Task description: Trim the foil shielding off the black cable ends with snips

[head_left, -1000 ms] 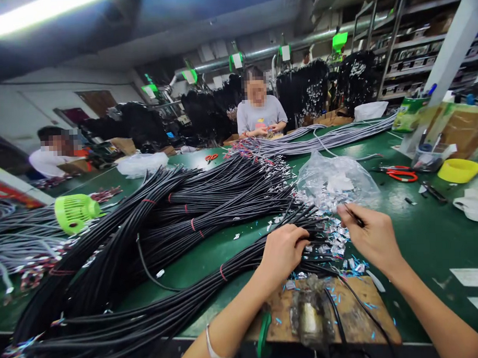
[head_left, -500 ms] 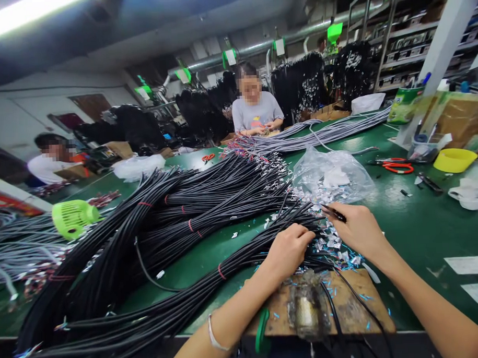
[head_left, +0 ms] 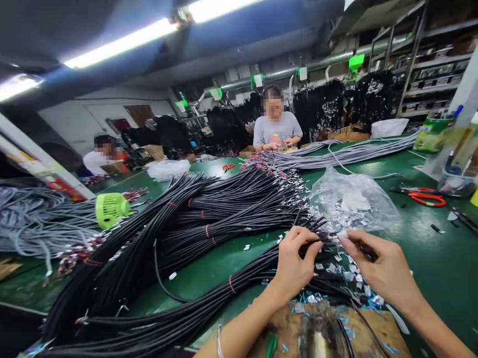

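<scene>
My left hand point(head_left: 299, 258) pinches a black cable point(head_left: 312, 243) between thumb and fingers, near the cable's stripped end. My right hand point(head_left: 379, 263) is closed just to its right, with a small white scrap point(head_left: 343, 234) at the thumb and fingertip. Dark tweezers point(head_left: 369, 254) lie mostly hidden inside that palm. Under my left wrist runs a bundle of black cables point(head_left: 211, 290) tied with a red band point(head_left: 231, 284). Foil and blue wire scraps point(head_left: 356, 277) litter the table below my hands.
A wooden board point(head_left: 381, 330) with a taped metal block point(head_left: 319, 338) sits at the near edge. Larger black bundles point(head_left: 178, 223) lie leftward, past them a green fan point(head_left: 111, 209). A plastic bag point(head_left: 353, 196) and red-handled pliers point(head_left: 425, 196) are at right. A co-worker point(head_left: 277, 128) sits opposite.
The camera view has shifted. My right hand has drawn its tweezers back into the palm and pinches a white scrap. My left hand has lifted slightly, with a cable between its fingers.
</scene>
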Tool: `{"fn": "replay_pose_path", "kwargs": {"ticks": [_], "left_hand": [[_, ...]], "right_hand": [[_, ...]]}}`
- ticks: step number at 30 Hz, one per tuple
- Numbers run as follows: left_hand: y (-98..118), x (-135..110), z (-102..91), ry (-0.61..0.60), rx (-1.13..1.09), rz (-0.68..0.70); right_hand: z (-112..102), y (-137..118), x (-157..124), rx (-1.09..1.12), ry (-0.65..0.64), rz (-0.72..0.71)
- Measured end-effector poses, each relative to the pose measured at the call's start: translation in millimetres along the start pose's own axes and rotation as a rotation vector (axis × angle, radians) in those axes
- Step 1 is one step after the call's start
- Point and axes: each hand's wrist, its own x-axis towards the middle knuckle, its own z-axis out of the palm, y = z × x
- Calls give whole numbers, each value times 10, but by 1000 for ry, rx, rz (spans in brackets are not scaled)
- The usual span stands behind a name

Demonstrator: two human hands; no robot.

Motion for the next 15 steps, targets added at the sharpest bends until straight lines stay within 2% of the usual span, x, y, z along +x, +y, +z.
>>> {"fn": "replay_pose_path", "kwargs": {"ticks": [4, 9, 12, 15], "left_hand": [[73, -64, -52, 35, -246, -29], [92, -153, -66, 49, -152, 182], [104, -156, -85, 82, -99, 211], [117, -147, -94, 128, -84, 209]], "right_hand": [[13, -96, -49, 109, 34, -12], [17, -118, -86, 146, 89, -45], [15, -130, -100, 139, 150, -40], [15, -150, -115, 109, 188, -110]]}}
